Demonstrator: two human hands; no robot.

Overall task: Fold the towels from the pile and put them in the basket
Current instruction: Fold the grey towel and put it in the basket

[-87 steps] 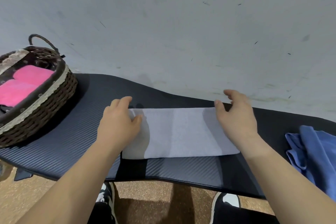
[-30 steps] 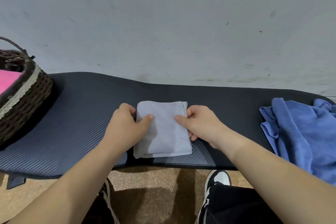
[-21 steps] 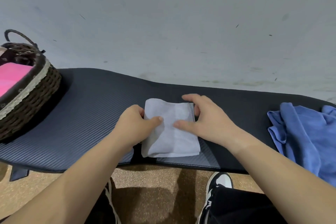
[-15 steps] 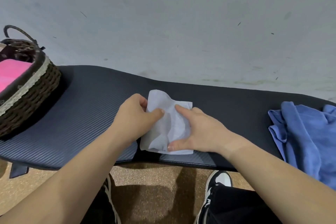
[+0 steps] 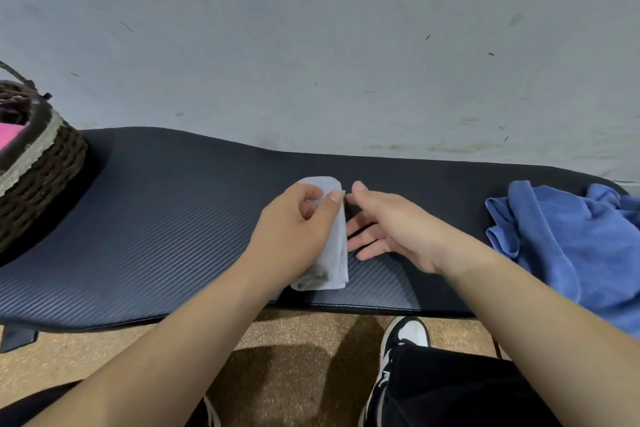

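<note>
Left hand (image 5: 294, 229) pinching the folded grey towel (image 5: 329, 253) on the dark table (image 5: 156, 218), right hand (image 5: 391, 225) spread open just beside it, blue towel pile (image 5: 571, 239) at right, wicker basket (image 5: 41, 163) far left

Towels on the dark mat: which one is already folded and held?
The pale grey folded towel, pinched in the left hand at the mat's middle. The blue towels lie crumpled and untouched at the right end; the right hand is open beside it.
</note>
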